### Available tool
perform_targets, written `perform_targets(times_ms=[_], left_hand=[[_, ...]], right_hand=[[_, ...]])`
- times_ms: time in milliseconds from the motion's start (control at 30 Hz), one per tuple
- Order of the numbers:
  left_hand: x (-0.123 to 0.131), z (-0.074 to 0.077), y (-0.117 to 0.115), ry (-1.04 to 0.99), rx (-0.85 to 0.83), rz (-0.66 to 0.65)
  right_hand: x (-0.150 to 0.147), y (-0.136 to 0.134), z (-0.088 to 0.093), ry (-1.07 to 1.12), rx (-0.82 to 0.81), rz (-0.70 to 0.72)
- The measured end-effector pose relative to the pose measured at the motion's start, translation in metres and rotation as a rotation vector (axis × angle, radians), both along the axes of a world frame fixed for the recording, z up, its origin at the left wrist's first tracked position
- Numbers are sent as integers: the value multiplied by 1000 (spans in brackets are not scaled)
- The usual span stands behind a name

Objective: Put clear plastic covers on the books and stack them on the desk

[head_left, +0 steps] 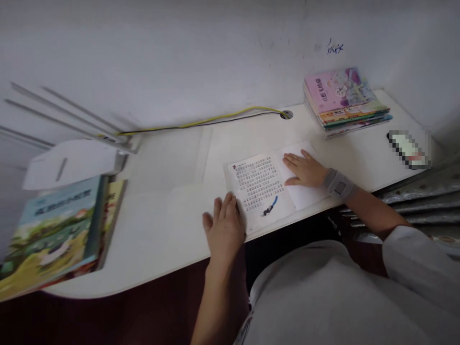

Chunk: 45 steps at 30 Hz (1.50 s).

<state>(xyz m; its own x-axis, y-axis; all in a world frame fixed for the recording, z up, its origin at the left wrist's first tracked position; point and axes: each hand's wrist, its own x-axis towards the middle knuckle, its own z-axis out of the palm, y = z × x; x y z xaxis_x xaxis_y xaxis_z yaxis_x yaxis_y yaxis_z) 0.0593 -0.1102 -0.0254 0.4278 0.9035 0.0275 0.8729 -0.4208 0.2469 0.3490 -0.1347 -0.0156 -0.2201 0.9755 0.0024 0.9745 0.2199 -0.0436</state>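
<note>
An open thin book [264, 189] with printed text and a small blue drawing lies on the white desk [168, 220] near its front edge. My left hand [223, 229] rests flat on the book's left edge, fingers stretched out. My right hand [304, 168] lies flat on the right-hand page, fingers spread; a grey band [337, 184] wraps that wrist. Neither hand holds anything.
A stack of colourful books [343, 101] sits at the back right corner. More picture books [53, 230] lie at the left edge, beside a white desk lamp [68, 163]. A yellow cable [201, 122] runs along the wall. A blurred dark object [408, 148] lies far right.
</note>
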Motion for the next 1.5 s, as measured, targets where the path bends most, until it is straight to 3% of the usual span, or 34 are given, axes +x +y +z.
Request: perform_targets(times_ms=[200, 733, 833, 933, 1033, 1133, 1200, 1267, 1400, 1467, 1500], left_hand=[[-2, -2, 0, -20, -3, -2], [-11, -5, 2, -25, 28, 0], [-10, -5, 1, -5, 45, -3], [-7, -4, 1, 11, 72, -18], [-16, 1, 6, 44, 55, -27], [-36, 13, 7, 18, 79, 64], [-40, 23, 0, -102, 154, 112], [-29, 30, -13, -260, 196, 20], [31, 22, -39, -355, 10, -473], [56, 11, -39, -265, -66, -486], [62, 6, -35, -231, -69, -410]], right_hand=[[-1, -6, -8, -20, 15, -35], [9, -10, -4, -31, 6, -76], [-4, -18, 4, -39, 55, -94], [-29, -35, 8, -13, 132, -3], [-49, -56, 2, 38, 118, 126], [-52, -67, -8, 82, 114, 114], [-50, -69, -13, 96, 126, 102], [-48, -68, -15, 97, 135, 99], [-49, -66, -15, 79, 128, 107], [-50, -66, -15, 79, 128, 111], [-50, -66, -15, 81, 132, 108]])
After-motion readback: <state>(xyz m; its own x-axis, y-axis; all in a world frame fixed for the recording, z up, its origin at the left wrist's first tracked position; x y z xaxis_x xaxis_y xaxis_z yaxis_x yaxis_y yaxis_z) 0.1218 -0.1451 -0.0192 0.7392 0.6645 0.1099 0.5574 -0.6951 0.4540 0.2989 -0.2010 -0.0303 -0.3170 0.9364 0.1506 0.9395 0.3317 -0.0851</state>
